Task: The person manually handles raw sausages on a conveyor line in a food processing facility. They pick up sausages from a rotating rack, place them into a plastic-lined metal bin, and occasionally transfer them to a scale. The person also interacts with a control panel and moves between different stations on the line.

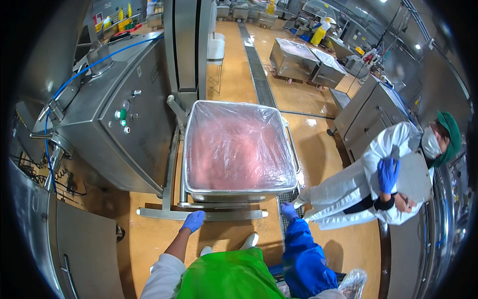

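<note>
Before me stands a square stainless-steel meat bin (239,192), full of pinkish meat (231,153) under a clear plastic sheet (239,112). It sits within the frame of a column lift, whose steel base bar (231,215) runs along the floor on my side. My left hand (194,220), in a blue-purple glove, hangs in front of that bar with its back towards me. Near the bin's front right corner is my right hand (288,211), gloved alike below a blue sleeve cover. The fingers of both hands are largely hidden, and no held object shows.
A co-worker (336,187) in white holds a clipboard (412,177) close on my right. Left of the bin stands a steel machine cabinet (130,112) beside the lift column (186,45). A floor drain grate (259,71) runs away past covered steel bins (295,59).
</note>
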The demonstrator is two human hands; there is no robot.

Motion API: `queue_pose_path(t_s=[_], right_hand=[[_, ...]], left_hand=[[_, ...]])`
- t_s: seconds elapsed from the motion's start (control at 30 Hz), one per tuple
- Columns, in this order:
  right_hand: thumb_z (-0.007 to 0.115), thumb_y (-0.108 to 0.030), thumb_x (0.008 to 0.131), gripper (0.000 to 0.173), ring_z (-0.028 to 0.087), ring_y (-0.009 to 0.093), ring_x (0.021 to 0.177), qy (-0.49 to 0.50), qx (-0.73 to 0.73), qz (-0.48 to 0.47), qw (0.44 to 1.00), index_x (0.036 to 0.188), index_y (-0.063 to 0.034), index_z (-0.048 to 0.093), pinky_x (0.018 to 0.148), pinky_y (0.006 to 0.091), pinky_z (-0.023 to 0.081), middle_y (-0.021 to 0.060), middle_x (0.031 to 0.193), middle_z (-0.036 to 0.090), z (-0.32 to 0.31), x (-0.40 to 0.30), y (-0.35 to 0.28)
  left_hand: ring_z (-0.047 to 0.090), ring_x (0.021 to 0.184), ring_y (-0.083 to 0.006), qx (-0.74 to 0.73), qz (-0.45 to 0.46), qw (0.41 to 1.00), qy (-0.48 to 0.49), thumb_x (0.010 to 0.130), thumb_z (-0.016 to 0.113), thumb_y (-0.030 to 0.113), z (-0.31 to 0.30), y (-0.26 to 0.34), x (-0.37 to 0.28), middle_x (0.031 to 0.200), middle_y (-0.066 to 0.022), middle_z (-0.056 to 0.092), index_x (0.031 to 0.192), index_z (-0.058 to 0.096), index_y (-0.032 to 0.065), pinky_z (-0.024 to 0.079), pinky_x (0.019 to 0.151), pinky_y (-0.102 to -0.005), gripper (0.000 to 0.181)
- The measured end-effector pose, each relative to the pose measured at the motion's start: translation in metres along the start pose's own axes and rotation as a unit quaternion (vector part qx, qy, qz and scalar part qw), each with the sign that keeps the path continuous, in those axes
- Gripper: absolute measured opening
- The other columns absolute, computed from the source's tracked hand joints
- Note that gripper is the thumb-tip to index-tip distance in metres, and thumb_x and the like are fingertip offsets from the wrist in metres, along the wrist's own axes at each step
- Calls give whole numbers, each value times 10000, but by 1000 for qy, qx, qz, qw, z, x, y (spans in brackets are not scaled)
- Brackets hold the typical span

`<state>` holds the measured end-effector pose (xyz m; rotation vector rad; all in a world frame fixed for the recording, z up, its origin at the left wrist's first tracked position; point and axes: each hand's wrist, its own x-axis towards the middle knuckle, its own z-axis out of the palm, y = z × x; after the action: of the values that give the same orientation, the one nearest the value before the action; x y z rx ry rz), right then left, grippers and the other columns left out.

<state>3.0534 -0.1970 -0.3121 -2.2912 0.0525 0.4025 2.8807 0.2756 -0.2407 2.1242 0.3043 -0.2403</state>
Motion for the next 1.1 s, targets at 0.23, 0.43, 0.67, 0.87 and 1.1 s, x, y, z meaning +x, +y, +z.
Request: queue_pose_path(t_s=[0.23,0.43,0.67,0.87,1.1], right_hand=[[484,-329,851,546,486,345,1189,-8,-102,10,995,1223,70,503,1027,348,353,255,1246,518,-83,153,-83],[526,-347,778,578,504,354,1166,-49,-138,12,989,1227,17,526,1004,365,379,234,1228,540,-120,201,-134],[557,-336,740,469,575,346,1018,-43,-167,105,979,1038,23,596,823,400,455,261,1073,593,-167,255,-76],[491,-440,845,709,393,407,1251,29,-151,-25,988,1271,121,409,1052,390,308,322,1307,416,-210,326,-158],[394,-500,890,745,337,392,1294,72,-174,-40,981,1289,129,380,1087,378,254,315,1339,382,-294,486,-127]], left_hand=[[562,1025,-388,73,-153,985,19,893,369,334,83,-49,-13,1059,-237,595,969,633,0,438,886,-453,433],[649,763,-310,286,-202,918,-188,885,407,224,174,-133,-135,953,-172,662,920,638,64,512,631,-441,283],[629,838,-280,-62,-365,926,-77,842,515,332,211,-114,-106,968,-130,664,988,655,99,514,678,-410,308],[603,573,-168,-346,-290,874,178,932,383,317,236,-101,-9,746,-66,660,828,639,72,422,444,-340,369],[424,366,-142,-337,-366,771,397,959,414,355,209,-21,100,484,-54,510,625,558,54,357,347,-285,472]])
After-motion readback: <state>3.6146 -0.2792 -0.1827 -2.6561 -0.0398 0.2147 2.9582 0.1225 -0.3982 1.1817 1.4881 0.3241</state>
